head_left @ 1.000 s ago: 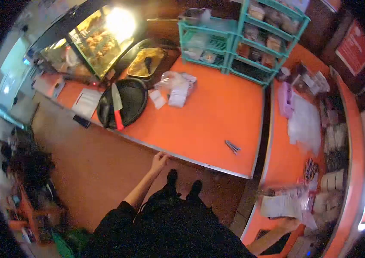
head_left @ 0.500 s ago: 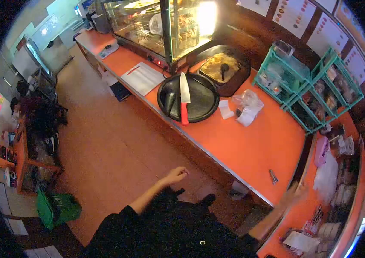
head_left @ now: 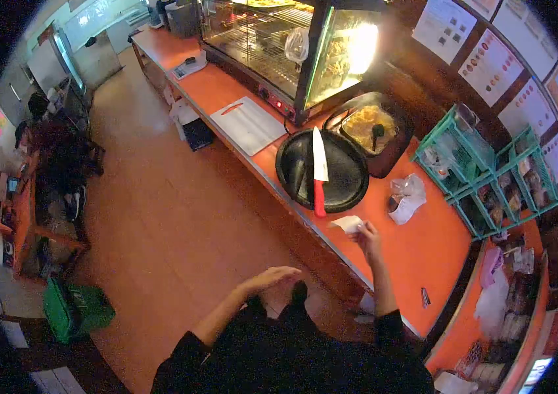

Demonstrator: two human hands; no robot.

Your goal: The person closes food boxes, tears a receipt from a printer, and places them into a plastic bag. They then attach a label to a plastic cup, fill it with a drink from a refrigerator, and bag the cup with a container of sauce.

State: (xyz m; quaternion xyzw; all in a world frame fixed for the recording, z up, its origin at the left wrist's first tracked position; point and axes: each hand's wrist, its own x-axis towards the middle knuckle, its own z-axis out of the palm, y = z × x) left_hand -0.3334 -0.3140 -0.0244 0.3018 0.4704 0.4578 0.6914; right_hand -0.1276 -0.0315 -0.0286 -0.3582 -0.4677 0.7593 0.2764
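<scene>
My right hand (head_left: pixel 369 239) pinches a small slip of white paper (head_left: pixel 346 224) above the orange counter (head_left: pixel 397 262). Just beyond the slip is a round black tray (head_left: pixel 344 187), with a red-handled knife (head_left: pixel 319 164) lying across it. A clear plastic bag with white paper (head_left: pixel 409 202) rests to the right of the slip. My left hand (head_left: pixel 272 277) hangs over the floor in front of my body, its fingers stretched out and holding nothing.
A lit glass food cabinet (head_left: pixel 279 43) stands behind the tray, beside a dark pan of yellowish food (head_left: pixel 367 128). Teal baskets (head_left: pixel 492 174) hold bagged items at the right. A white board (head_left: pixel 249 125), a small metal object (head_left: pixel 425 298) and a green bin (head_left: pixel 75 312) are also around.
My right hand has moved from the counter's right end to the paper slip beside the tray and taken hold of it. My left hand's fingers have straightened. The view has shifted.
</scene>
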